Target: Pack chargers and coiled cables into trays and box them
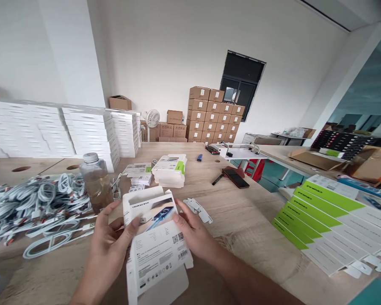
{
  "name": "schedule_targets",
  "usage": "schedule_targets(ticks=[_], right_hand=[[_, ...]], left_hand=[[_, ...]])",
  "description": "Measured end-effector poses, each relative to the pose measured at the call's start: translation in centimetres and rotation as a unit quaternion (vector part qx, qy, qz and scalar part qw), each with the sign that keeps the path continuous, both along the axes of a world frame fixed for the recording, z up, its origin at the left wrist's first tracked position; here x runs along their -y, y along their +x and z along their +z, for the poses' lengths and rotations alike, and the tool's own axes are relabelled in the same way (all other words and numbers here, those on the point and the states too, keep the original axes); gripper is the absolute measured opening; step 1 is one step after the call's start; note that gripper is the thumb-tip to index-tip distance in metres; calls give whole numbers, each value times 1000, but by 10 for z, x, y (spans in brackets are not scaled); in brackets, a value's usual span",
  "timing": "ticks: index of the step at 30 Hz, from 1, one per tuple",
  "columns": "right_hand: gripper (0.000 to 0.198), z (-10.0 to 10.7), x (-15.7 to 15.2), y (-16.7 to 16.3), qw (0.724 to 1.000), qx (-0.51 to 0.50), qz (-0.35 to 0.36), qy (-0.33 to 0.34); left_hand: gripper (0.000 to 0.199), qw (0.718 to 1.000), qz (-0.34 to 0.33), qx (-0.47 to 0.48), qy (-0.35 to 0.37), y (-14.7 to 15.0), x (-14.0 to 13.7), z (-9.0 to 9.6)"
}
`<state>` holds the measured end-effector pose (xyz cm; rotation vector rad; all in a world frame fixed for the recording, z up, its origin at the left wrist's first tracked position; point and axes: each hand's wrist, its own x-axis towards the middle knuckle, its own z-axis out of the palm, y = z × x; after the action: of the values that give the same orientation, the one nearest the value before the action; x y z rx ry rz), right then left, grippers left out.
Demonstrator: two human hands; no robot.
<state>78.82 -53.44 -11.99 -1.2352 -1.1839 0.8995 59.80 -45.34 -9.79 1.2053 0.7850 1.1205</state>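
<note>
A white printed cardboard box (158, 250) with its end flaps open is held up over the table between both hands. Its printed face shows a picture of a blue device and cable. My left hand (109, 245) grips the left side, thumb on the front panel and fingers behind. Gripping the right edge, my right hand (193, 228) has its thumb on the face. Behind the box lie a stack of flat, unfolded boxes (169, 169) and a pile of folded leaflets (142, 180). Small white card pieces (198, 209) rest right of the box.
Coiled white cables (47, 199) heap at left beside a water bottle (97, 182). Stacked white-and-green boxes (333, 224) stand at right. A phone (236, 178) and a black marker (217, 179) lie on the table (238, 220). White boxes (89, 131) line the far left; cartons (209, 114) stand behind.
</note>
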Motion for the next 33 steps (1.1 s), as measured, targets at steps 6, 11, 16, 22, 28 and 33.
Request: schedule_targets(ticks=[6, 11, 16, 22, 28, 33], right_hand=[[76, 1, -3, 11, 988, -120, 96, -2], [55, 5, 1, 0, 986, -146, 85, -15], [30, -1, -4, -1, 997, -73, -19, 27], [32, -5, -12, 17, 999, -34, -32, 13], [12, -10, -12, 17, 993, 61, -57, 79], [5, -6, -11, 16, 976, 144, -83, 143]], left_hand=[[60, 998, -70, -6, -7, -2, 4, 0], [43, 998, -19, -58, 28, -5, 1, -5], [25, 997, -49, -51, 32, -10, 6, -2], [21, 976, -214, -33, 0, -11, 8, -2], [23, 965, -260, -37, -4, -9, 7, -7], [21, 963, -263, -49, 6, -9, 7, -9]])
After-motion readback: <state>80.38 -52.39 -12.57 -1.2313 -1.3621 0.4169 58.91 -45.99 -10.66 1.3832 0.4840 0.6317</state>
